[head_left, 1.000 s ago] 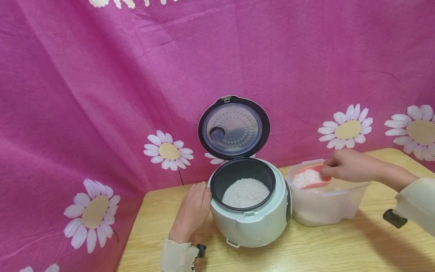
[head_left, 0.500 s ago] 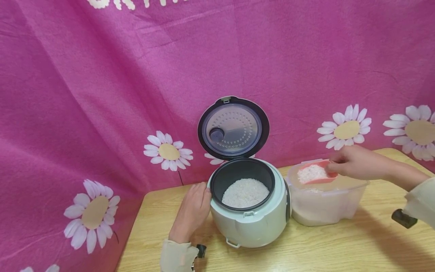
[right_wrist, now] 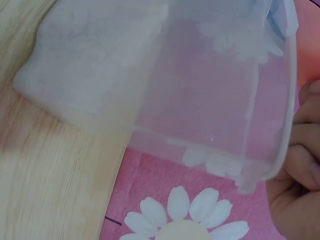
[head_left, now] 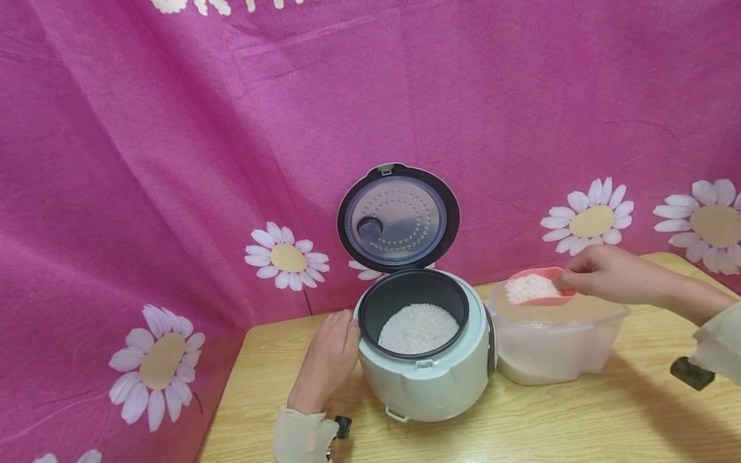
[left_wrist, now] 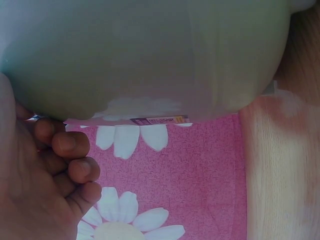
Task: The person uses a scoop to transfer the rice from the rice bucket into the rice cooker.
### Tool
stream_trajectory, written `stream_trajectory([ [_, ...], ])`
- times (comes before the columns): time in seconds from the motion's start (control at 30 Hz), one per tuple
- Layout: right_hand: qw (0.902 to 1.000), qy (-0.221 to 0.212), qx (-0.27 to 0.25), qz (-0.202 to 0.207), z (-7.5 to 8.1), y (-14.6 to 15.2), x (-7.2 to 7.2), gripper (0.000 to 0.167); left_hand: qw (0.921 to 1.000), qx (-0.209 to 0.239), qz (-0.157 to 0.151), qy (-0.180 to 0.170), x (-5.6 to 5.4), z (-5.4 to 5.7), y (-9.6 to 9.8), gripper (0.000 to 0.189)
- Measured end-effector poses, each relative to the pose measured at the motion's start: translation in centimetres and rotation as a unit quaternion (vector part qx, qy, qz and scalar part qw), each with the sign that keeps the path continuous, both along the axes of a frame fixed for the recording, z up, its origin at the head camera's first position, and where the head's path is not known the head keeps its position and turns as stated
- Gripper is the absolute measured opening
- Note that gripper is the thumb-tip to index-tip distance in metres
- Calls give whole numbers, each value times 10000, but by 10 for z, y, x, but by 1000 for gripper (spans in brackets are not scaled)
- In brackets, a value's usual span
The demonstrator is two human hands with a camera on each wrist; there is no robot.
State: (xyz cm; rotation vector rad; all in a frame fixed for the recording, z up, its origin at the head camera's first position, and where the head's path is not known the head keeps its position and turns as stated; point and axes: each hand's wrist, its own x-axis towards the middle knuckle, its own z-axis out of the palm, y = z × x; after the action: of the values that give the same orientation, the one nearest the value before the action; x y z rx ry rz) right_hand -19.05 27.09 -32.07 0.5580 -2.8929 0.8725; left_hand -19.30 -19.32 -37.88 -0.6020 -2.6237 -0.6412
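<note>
In the head view a pale green rice cooker (head_left: 428, 389) stands with its lid (head_left: 399, 218) raised and white rice (head_left: 418, 329) in its dark inner pot. My left hand (head_left: 329, 354) holds the cooker's left side near the rim; its fingers (left_wrist: 75, 170) are curled beside the wall in the left wrist view. My right hand (head_left: 613, 275) grips a coral-pink scoop (head_left: 547, 299) heaped with rice, over a translucent rice bin (head_left: 561, 354). From the right wrist, the bin's wall (right_wrist: 200, 100) fills most of the picture, with the hand past its rim.
The bin sits right against the cooker's right side on a light wooden table (head_left: 260, 386). Behind stands a pink cloth (head_left: 492, 128) with large daisies, close to the raised lid. A small latch loop (head_left: 397, 415) shows low on the cooker's front.
My right hand has drawn the scoop of rice slightly rightward and lifted it to the bin's rim level and above. The left hand and cooker stay put.
</note>
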Motion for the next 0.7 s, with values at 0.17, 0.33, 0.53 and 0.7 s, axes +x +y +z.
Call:
stream_trajectory([
  [0.17,9999,31,-39,95,6,-10,-1,34,10000,10,-2,-50,0,1,0,18],
  [0.33,9996,55,-166,211,14,-23,-2,34,9998,27,29,-172,0,1,0,18],
  [0.53,9999,132,16,96,25,-41,-3,30,9997,12,66,-224,1,2,1,19],
  [0.7,9996,241,127,89,34,-58,-6,33,9997,42,64,-230,1,2,0,17],
])
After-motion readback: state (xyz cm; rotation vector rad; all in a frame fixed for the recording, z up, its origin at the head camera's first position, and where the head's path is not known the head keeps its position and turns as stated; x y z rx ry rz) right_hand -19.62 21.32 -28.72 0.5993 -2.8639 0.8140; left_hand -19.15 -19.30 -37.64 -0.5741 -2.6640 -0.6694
